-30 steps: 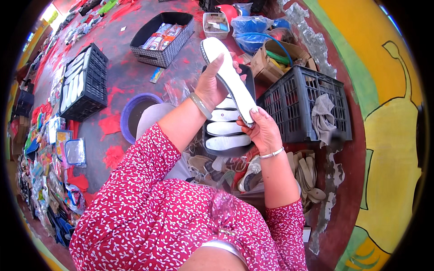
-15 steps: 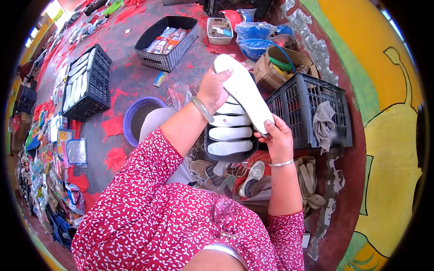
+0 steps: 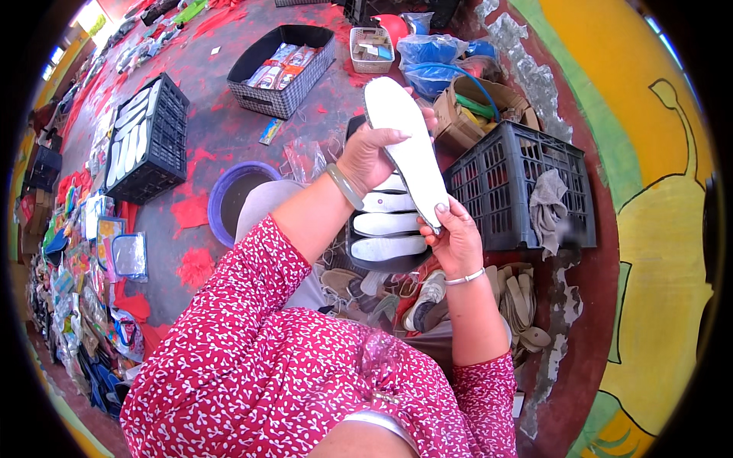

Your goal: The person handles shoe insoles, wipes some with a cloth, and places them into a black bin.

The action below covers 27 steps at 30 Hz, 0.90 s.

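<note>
Between my two hands I hold a white shoe insole [image 3: 407,137] with a dark edge, raised and slanting from upper left to lower right. My left hand [image 3: 374,156] wraps its wide upper part, thumb lying on the white face and fingers behind. At the narrower lower end, my right hand [image 3: 456,235] pinches it between thumb and fingers. Below it stands a black tray [image 3: 389,265] with more white insoles [image 3: 389,224] laid in a row. The held insole covers some of that row.
A dark crate [image 3: 527,187] with a grey rag stands right of my hands, beside a cardboard box [image 3: 466,114]. Left are a purple basin [image 3: 221,200] and a black crate of white insoles [image 3: 164,145]. Ahead sits a checked fabric bin [image 3: 282,99]. Shoes [image 3: 427,298] lie below.
The insole has turned a little more upright. My right hand has moved slightly left and down with its lower end, and both hands keep hold.
</note>
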Motion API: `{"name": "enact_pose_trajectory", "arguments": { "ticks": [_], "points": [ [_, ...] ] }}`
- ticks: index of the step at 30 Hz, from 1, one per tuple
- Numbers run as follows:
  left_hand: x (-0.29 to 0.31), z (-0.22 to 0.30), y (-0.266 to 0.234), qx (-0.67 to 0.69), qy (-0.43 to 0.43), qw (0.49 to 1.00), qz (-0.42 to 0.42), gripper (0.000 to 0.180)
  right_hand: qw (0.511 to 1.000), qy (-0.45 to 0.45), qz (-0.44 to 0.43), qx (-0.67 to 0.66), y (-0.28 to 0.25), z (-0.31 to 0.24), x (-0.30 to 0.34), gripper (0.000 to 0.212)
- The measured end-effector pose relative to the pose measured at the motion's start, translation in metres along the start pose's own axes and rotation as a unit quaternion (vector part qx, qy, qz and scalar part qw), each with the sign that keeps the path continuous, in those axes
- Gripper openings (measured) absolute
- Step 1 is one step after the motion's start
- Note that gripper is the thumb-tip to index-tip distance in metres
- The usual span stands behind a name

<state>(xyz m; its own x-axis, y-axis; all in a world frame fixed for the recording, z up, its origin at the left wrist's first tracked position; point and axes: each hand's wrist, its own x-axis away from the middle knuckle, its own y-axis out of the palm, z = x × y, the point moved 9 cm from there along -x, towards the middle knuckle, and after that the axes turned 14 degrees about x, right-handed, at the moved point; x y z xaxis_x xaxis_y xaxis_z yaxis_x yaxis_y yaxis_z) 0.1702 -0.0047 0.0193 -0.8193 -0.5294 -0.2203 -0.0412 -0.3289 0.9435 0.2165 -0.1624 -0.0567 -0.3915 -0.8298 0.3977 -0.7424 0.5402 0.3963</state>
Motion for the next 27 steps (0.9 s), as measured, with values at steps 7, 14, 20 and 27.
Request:
{"name": "enact_pose_trajectory", "arguments": {
  "ticks": [7, 14, 20, 27],
  "points": [
    [0.001, -0.009, -0.016, 0.003, -0.008, 0.998, 0.066, 0.056, 0.994, -0.042, -0.015, 0.098, 0.011, -0.006, 0.002, 0.039],
    [0.000, -0.002, -0.029, 0.033, -0.037, 0.995, 0.085, 0.053, 0.995, -0.035, -0.075, 0.047, 0.017, -0.006, 0.004, 0.042],
    [0.005, -0.003, -0.039, 0.086, -0.017, 0.982, 0.165, 0.044, 0.984, -0.054, 0.000, 0.172, 0.019, -0.008, 0.003, 0.037],
    [0.021, 0.005, -0.090, 0.064, 0.045, 0.937, 0.340, 0.017, 0.532, -0.418, 0.128, 0.726, 0.062, -0.011, 0.030, 0.050]
  ]
}}
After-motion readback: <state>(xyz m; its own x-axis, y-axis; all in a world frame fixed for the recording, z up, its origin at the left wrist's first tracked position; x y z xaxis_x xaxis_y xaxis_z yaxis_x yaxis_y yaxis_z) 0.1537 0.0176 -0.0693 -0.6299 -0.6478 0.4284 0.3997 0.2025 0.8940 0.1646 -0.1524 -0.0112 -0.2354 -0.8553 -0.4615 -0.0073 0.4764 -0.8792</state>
